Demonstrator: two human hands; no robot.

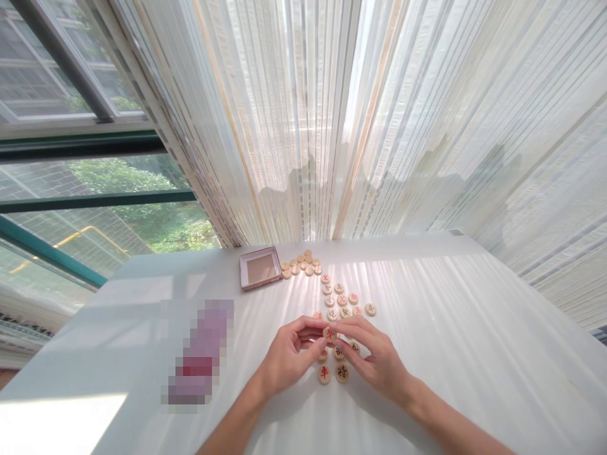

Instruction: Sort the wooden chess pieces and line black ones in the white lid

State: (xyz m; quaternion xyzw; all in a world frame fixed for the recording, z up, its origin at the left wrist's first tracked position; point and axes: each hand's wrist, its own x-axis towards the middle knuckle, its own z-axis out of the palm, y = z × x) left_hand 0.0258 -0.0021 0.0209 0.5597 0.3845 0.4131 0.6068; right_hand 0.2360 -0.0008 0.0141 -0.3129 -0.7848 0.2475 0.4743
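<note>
Between the fingertips of my left hand (290,354) and my right hand (374,354) is a round wooden xiangqi piece (329,334) with a red character facing up. Thumbs and fingers of both hands pinch it from either side. Close to me lie a red-marked piece (324,374) and a black-marked piece (342,373), side by side. My fingers partly cover other pieces just behind these. Beyond my hands, red and black pieces such as a black-marked piece (345,313) and a red-marked piece (353,297) lie face up in uneven rows.
An open shallow box (243,278) stands toward the back of the white table (450,354). Beside it is a cluster of plain-looking pieces (294,269). A pixelated purple and red item (208,341) lies at left. Striped curtains (303,114) hang behind the table, with a window (95,189) at left.
</note>
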